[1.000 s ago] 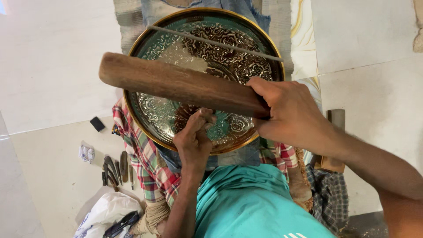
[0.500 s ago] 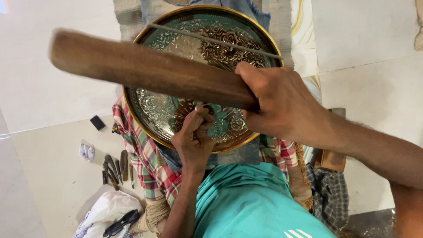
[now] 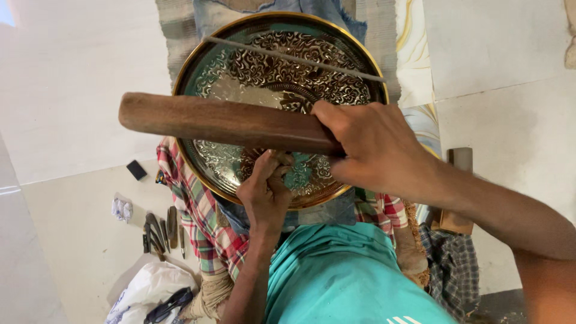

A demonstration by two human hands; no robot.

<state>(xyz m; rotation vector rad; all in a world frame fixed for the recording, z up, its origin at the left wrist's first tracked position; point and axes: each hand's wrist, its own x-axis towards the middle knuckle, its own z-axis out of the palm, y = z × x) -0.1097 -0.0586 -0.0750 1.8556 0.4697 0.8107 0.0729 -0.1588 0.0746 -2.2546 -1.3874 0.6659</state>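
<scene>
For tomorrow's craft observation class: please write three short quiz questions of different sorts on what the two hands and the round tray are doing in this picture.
1. True or false: the right hand grips the wooden mallet above the engraved tray.
2. Where does the left hand rest? A on the tray's lower part; B on the white bag; C on the floor tiles.
3. Fill in: a thin ___ lies across the tray's upper part.

Key
1. True
2. A
3. rod

Floor-level metal craft workshop: engraved brass plate (image 3: 282,108) on lap, small chisels (image 3: 161,231) laid out on tiled floor (image 3: 72,90)
</scene>
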